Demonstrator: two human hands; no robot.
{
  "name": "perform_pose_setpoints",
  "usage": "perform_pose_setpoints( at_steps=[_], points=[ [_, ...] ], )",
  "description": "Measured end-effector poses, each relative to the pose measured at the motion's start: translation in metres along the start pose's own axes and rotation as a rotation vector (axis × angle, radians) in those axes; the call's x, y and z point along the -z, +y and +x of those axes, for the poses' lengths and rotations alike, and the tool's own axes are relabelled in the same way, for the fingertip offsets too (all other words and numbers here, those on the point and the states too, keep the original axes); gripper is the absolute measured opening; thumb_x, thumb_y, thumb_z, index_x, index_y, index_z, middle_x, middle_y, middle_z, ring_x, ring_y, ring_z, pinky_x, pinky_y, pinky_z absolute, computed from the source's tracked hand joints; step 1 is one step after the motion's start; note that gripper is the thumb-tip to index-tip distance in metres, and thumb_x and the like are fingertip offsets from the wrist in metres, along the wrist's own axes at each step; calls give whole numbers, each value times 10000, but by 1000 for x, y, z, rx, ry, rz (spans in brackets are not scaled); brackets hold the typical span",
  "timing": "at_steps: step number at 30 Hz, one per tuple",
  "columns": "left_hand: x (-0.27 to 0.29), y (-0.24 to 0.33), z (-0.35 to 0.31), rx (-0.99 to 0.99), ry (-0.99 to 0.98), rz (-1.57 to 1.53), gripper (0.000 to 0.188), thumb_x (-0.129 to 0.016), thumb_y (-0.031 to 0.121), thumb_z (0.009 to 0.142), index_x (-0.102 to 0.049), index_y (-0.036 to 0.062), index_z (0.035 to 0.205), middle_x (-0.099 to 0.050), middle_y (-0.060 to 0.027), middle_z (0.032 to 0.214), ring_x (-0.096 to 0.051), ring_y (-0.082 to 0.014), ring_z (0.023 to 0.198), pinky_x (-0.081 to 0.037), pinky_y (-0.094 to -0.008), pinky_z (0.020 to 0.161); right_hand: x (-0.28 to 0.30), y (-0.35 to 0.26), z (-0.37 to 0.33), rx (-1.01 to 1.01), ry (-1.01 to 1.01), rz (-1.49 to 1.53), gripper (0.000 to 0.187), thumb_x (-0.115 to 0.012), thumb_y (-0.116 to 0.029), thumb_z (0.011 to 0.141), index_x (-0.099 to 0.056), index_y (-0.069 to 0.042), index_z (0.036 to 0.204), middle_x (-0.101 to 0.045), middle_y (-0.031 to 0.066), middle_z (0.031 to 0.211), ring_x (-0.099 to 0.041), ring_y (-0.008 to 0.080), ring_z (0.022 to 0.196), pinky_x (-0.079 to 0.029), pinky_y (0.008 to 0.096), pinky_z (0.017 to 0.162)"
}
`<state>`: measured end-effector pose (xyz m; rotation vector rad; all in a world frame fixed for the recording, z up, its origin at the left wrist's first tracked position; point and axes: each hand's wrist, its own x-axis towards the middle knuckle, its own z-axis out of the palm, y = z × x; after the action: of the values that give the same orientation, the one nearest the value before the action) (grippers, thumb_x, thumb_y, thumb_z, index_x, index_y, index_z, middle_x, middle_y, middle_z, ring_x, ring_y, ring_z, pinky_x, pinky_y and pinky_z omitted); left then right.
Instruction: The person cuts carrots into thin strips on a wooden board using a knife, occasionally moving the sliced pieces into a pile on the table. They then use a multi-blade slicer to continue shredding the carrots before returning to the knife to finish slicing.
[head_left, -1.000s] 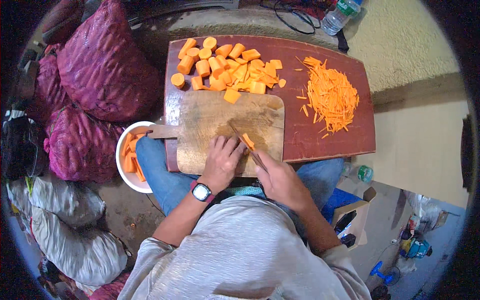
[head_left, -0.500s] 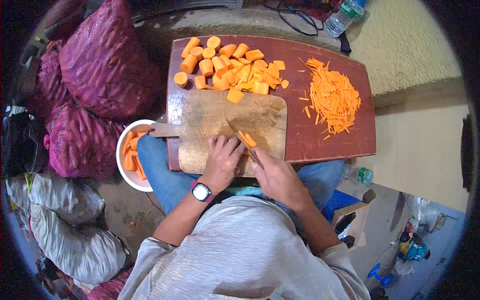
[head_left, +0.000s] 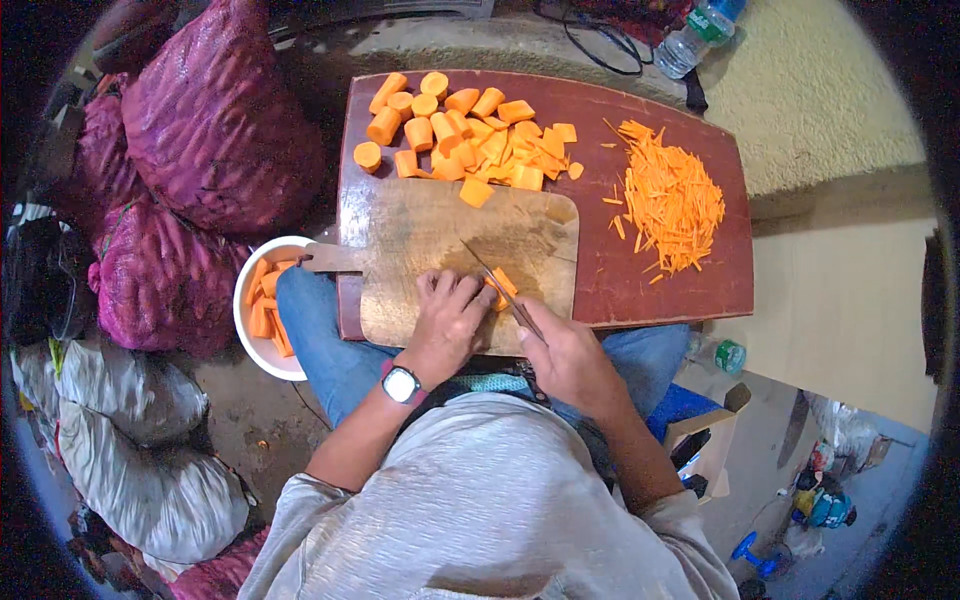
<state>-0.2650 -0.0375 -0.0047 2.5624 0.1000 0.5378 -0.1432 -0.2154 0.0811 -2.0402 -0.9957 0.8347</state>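
My right hand [head_left: 570, 368] is closed round the handle of a kitchen knife [head_left: 487, 268], its thin blade slanting up and left over a wooden cutting board [head_left: 410, 225]. Curled fingers of my left hand [head_left: 448, 322] press down on the board just left of the blade, holding carrot slices that they mostly hide. Cut carrot sticks [head_left: 507, 284] lie against the blade's right side. Thick carrot chunks [head_left: 384, 125] and flat carrot slices [head_left: 515, 150] are heaped beyond the board. To the right sits a pile of thin carrot strips [head_left: 675, 205].
The board rests on a dark red tabletop [head_left: 620, 290] across my knees. At the left, a white tub [head_left: 243, 330] holds carrot pieces beside full purple mesh sacks [head_left: 225, 130] and pale sacks [head_left: 150, 480]. A plastic bottle [head_left: 690, 45] lies past the far right corner.
The knife has shifted slightly right and down along with my right hand, and the sticks beside its blade have spread to the right. My left hand stays nearly in place.
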Motion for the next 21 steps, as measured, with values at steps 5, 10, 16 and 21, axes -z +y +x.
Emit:
perform_pose_setpoints(
  at_steps=[5, 10, 16, 21],
  points=[
    [-8, -9, -7, -22, 39, -13, 517, -765, 88, 770, -702, 13, 1277, -646, -133, 1173, -591, -344, 1130, -400, -552, 1048, 11, -16, -17, -148, -114, -65, 316, -584, -146, 1068, -564, -6, 1352, -699, 329, 1088, -693, 546, 1045, -549, 596, 847],
    [-5, -7, -4, -33, 16, -2, 449, -705, 92, 837, -709, -3, 1276, -662, -140, 1208, -605, -341, 1145, -397, -545, 1061, -3, -2, -1, 58, 33, -95, 325, -570, -137, 1073, -576, -12, 1373, -697, 318, 1037, -700, 535, 1020, -546, 563, 823],
    [-10, -11, -9, -35, 53, -30, 428, -675, 104, 860, -707, -4, 1274, -665, -138, 1205, -602, -339, 1133, -397, -541, 1064, 10, -10, -13, -32, -110, -79, 352, -579, -156, 1075, -522, 6, 1383, -710, 347, 1091, -704, 560, 1010, -562, 623, 829],
    [-7, -10, -4, -2, 36, 13, 402, -673, 102, 865, -708, -1, 1251, -663, -132, 1179, -600, -337, 1119, -403, -544, 1062, -6, 2, -5, -14, -44, -168, 366, -582, -176, 1080, -526, -27, 1410, -717, 327, 1088, -716, 542, 987, -569, 607, 816]
  ],
)
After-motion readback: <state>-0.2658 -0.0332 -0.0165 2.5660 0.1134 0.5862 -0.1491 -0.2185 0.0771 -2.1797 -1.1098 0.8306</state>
